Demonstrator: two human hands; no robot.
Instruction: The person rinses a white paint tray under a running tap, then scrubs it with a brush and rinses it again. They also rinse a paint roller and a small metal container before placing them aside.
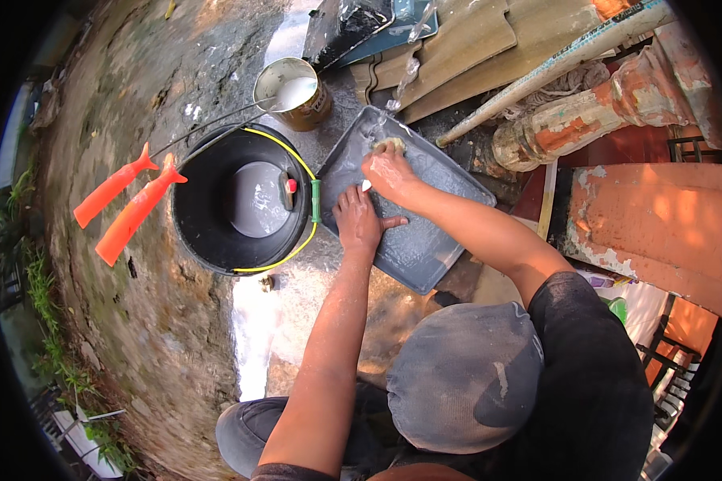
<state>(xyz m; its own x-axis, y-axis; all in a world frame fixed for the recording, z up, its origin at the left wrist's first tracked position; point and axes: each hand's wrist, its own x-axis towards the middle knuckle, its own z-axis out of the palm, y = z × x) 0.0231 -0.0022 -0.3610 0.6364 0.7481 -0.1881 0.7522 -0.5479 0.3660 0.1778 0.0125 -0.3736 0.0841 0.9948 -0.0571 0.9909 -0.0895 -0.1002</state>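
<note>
My right hand [390,171] is closed on a pale yellowish sponge [392,144] and presses it against the far end of a dark grey paint tray [449,192]. Whitish wet smears cover the tray's inside, and my right hand is speckled with white. My left hand [359,218] rests flat on the tray near its left edge, fingers forward and thumb stretched out to the right. Between the two hands shows a small white spot [367,185], too small to name. My right fingers hide part of the sponge.
Left of the tray stands a black bucket [192,216] with greyish liquid and a yellow handle. Two orange-handled roller frames [136,210] lie across its rim toward a can [309,112] of white paint. Roof sheets [457,56], a pole [553,68] and a peeling column [569,128] lie to the right.
</note>
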